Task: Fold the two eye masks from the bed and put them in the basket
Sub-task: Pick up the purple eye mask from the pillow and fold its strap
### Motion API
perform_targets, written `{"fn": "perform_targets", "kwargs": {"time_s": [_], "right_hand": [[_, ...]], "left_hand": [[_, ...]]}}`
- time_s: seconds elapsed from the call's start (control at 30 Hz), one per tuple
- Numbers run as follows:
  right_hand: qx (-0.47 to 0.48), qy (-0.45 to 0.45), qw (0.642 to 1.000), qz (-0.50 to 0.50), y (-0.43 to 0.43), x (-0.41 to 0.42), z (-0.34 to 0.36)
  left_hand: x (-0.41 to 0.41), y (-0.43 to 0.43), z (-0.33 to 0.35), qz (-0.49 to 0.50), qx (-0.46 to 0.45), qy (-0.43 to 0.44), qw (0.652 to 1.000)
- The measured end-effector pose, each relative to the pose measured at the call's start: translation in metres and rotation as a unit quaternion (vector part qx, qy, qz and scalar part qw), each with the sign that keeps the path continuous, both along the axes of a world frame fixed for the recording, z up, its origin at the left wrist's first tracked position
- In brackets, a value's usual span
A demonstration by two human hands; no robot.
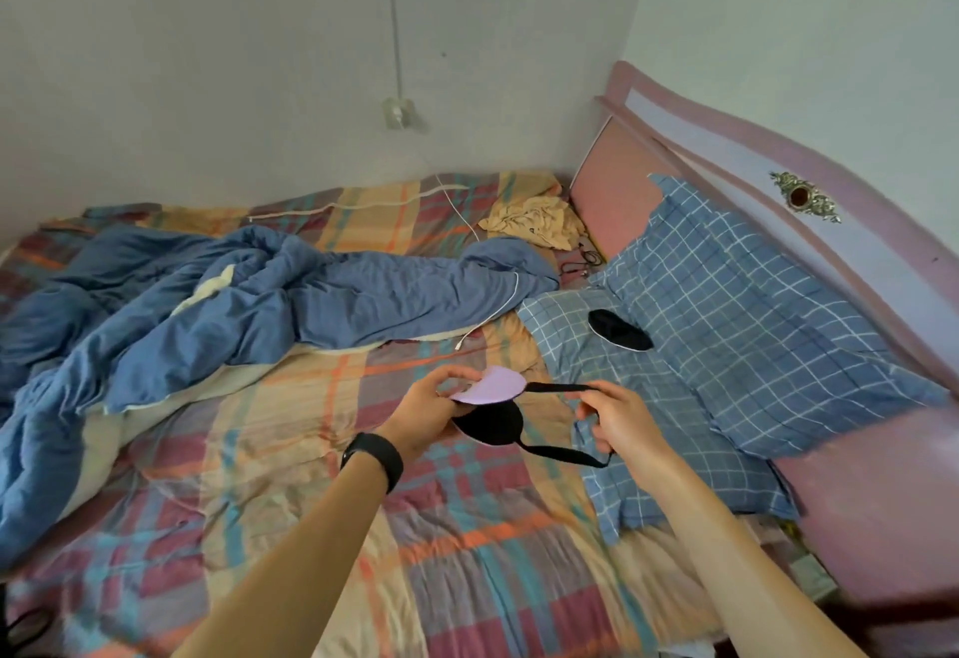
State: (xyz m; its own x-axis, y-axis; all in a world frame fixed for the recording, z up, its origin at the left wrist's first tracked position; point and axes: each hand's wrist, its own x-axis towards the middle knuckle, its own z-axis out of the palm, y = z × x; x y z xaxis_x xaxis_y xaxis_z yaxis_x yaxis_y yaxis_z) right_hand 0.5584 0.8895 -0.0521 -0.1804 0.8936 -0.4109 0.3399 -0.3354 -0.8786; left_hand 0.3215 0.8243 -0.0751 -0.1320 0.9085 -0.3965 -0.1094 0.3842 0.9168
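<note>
I hold one eye mask (493, 400) above the bed; it is folded in half, with a lilac side up and a black side below. My left hand (433, 411) pinches the mask's left end. My right hand (615, 424) grips its black elastic strap (563, 454), stretched out to the right. A second eye mask (618, 329), black with a pale edge, lies flat on the blue checked pillow further back. No basket is in view.
A crumpled blue duvet (218, 304) covers the bed's left and middle. Blue checked pillows (737, 325) lean on the pink headboard (726, 159) at right. A yellow cloth (534, 221) and white cable (469, 226) lie near the corner. The plaid sheet (311, 450) is bare in front.
</note>
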Motion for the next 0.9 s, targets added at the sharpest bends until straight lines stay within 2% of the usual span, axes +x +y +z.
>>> {"fn": "perform_targets", "kwargs": {"time_s": [0.1, 0.23, 0.37, 0.47, 0.53, 0.6, 0.7, 0.8, 0.9], "right_hand": [[-0.031, 0.006, 0.999, -0.022, 0.001, -0.003, -0.014], [-0.090, 0.096, 0.991, -0.014, -0.006, -0.013, -0.020], [-0.107, 0.144, 0.984, 0.016, -0.015, -0.033, -0.021], [-0.040, 0.091, 0.993, 0.056, -0.023, -0.050, -0.010], [0.026, 0.035, 0.992, 0.116, -0.027, -0.061, -0.004], [0.082, 0.012, 0.988, 0.129, -0.028, -0.069, -0.005], [0.087, 0.041, 0.991, 0.092, -0.029, -0.076, -0.005], [0.079, 0.078, 0.992, 0.065, -0.033, -0.080, -0.002], [0.066, 0.026, 0.993, 0.091, -0.032, -0.075, 0.000]], "left_hand": [[-0.008, 0.000, 0.011, -0.042, 0.008, -0.058, 0.997], [-0.013, -0.001, 0.021, -0.066, -0.009, -0.085, 0.994], [-0.013, -0.005, 0.029, -0.077, -0.012, -0.039, 0.996], [-0.012, -0.005, 0.027, -0.067, 0.040, 0.073, 0.994], [-0.013, -0.005, 0.027, -0.055, 0.082, 0.113, 0.989], [-0.014, -0.007, 0.029, -0.003, 0.100, 0.110, 0.989], [-0.016, -0.010, 0.025, 0.096, 0.073, 0.039, 0.992], [-0.017, -0.013, 0.021, 0.076, 0.043, 0.090, 0.992], [-0.032, -0.014, 0.029, 0.143, 0.069, 0.113, 0.981]]}}
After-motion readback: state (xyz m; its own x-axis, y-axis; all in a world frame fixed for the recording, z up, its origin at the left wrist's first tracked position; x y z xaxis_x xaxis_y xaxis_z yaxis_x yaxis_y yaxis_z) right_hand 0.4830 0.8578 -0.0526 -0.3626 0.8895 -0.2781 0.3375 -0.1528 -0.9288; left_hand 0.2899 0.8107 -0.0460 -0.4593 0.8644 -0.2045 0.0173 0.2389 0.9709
